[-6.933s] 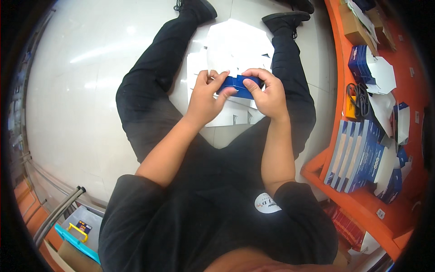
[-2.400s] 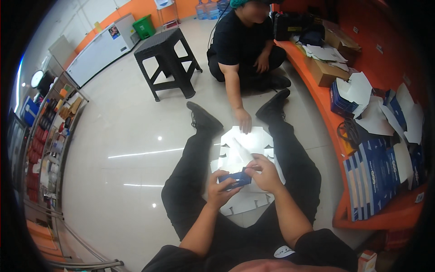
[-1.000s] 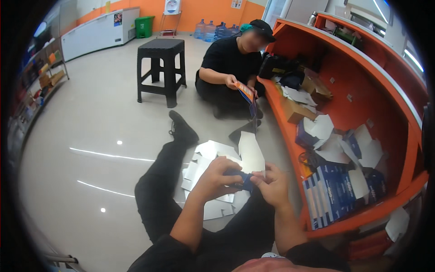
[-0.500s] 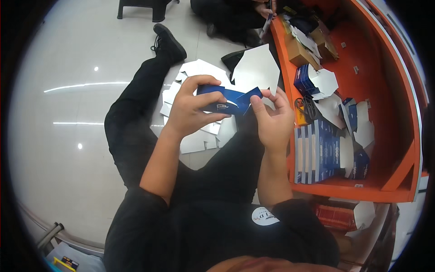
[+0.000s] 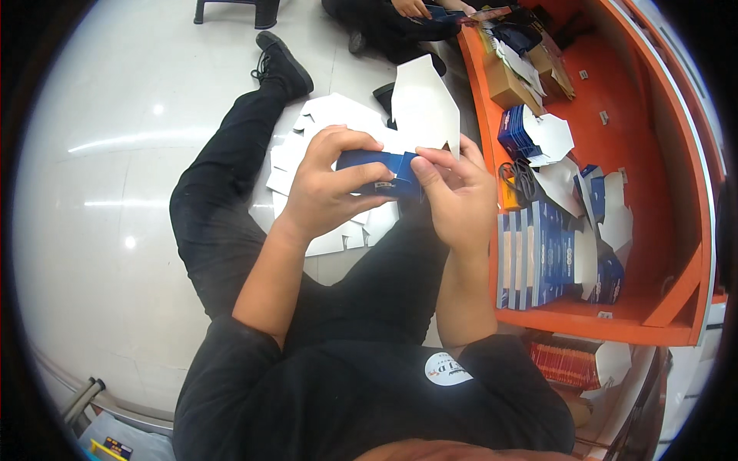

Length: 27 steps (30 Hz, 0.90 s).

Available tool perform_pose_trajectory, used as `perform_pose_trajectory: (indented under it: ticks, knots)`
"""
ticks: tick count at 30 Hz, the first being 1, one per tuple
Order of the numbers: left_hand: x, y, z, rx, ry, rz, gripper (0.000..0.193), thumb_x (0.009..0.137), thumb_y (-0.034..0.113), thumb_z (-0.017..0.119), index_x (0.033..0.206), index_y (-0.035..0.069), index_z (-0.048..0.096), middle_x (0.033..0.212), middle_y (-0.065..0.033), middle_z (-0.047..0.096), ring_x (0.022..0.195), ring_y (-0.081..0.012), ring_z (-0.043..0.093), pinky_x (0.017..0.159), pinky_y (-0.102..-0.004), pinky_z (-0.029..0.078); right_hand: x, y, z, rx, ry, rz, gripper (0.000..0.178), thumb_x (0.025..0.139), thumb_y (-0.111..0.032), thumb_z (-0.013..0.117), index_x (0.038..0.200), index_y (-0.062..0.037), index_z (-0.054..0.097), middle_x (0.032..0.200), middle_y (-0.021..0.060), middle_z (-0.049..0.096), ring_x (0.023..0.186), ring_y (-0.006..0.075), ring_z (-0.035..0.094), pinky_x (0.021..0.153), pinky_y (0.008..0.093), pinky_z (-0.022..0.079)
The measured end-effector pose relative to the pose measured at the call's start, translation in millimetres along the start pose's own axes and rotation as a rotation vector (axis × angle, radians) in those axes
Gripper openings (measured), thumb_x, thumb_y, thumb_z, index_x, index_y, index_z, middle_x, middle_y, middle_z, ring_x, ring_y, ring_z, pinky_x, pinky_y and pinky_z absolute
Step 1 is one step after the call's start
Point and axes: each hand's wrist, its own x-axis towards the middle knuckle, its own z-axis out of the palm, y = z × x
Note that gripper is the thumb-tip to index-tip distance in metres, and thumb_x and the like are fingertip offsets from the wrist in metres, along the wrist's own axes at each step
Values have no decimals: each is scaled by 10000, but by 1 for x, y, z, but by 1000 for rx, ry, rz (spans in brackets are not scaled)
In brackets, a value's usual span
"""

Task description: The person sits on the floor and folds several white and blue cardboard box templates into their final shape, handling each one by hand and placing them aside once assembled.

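Between my hands is a small blue cardboard box (image 5: 369, 163) with a large white panel (image 5: 425, 104) standing up from its far side. My left hand (image 5: 327, 178) wraps round the box's left part, fingers over the top and thumb below. Thumb and fingertips of my right hand (image 5: 459, 188) pinch the box's right end, where a blue flap lies against the body. Beneath the box, white flat card blanks (image 5: 334, 115) lie overlapped on the floor between my legs.
An orange shelf (image 5: 584, 326) on my right holds blue boxes (image 5: 546, 253), more blue-and-white card boxes (image 5: 530, 134), a coiled dark cable (image 5: 524, 180) and a brown carton (image 5: 509, 86). Red packs (image 5: 565, 361) sit below it. Another person's hand (image 5: 411, 8) and a dark stool (image 5: 265, 11) are at the far side.
The blue flap at the box's right end has folded in from a raised angle to lie against the box. The other person's hands have shifted left.
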Motion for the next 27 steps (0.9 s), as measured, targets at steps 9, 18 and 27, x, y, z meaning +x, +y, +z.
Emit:
perform_pose_trajectory:
  ticks: [9, 18, 27]
  knots:
    - [5, 5, -7, 75, -298, -260, 724, 597, 259, 934, 1255, 141, 656, 1094, -56, 650, 1038, -282, 608, 959, -412, 425, 6, -3, -10, -76, -166, 89, 170, 958, -48, 680, 1093, 25, 753, 1370, 221, 528, 1075, 271, 698, 858, 320, 618]
    - [2, 11, 6, 6, -275, -222, 643, 602, 176, 934, 1181, 126, 658, 1104, -73, 672, 1036, -289, 610, 954, -399, 439, -1, 8, -6, -74, -54, 111, 139, 920, -7, 695, 1037, 45, 750, 1353, 208, 546, 988, 265, 738, 822, 307, 612]
    - [1, 11, 4, -14, -190, -311, 756, 584, 203, 953, 1261, 114, 627, 1114, -118, 660, 1027, -302, 615, 927, -397, 486, 7, -4, -3, -323, -205, -67, 199, 876, -25, 732, 1065, 37, 745, 1344, 255, 553, 1186, 365, 649, 987, 386, 528]
